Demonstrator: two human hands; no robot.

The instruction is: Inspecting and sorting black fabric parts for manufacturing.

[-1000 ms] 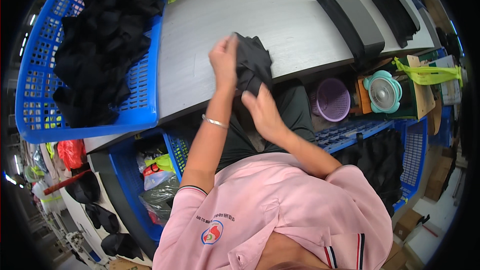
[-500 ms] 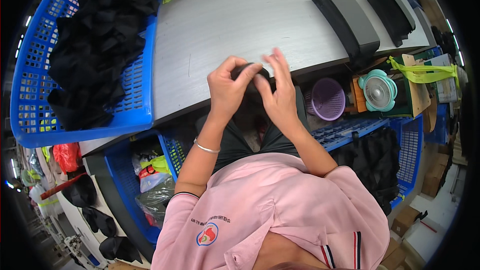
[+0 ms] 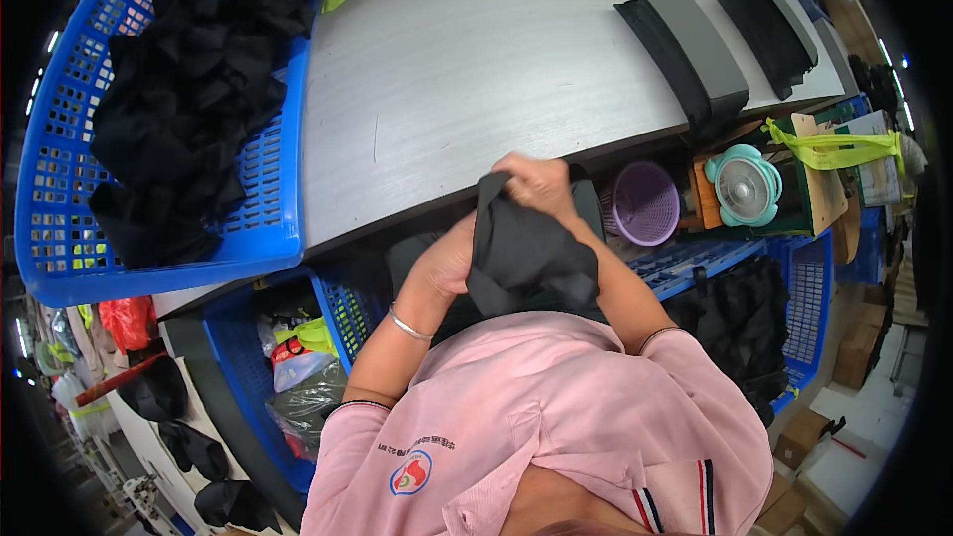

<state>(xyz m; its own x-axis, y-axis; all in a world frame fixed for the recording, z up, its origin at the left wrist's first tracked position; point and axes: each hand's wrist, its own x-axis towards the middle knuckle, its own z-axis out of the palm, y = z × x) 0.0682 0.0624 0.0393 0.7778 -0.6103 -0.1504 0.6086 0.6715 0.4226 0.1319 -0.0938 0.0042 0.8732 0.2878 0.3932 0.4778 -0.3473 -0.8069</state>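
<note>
A black fabric piece (image 3: 534, 256) hangs spread out in front of my body, just off the table's near edge. My right hand (image 3: 539, 185) is closed on its upper edge, fingers curled over the cloth. At the cloth's left side is my left hand (image 3: 449, 256), touching it; its fingers are hidden behind the fabric, so I cannot see how they are set. The lower part of the cloth drapes over my right forearm and lap.
A large blue basket (image 3: 290, 201) heaped with black fabric (image 3: 189, 89) stands on the grey table (image 3: 427, 69) at left. Stacks of dark flat pieces (image 3: 695, 50) lie far right. Below the edge are a purple basket (image 3: 645, 203), a teal fan (image 3: 747, 186) and blue crates (image 3: 238, 357).
Both hands have come down and nearer my body. The black piece, bunched small between the fingers before, now hangs open as a wide sheet. My left hand has slipped behind its side.
</note>
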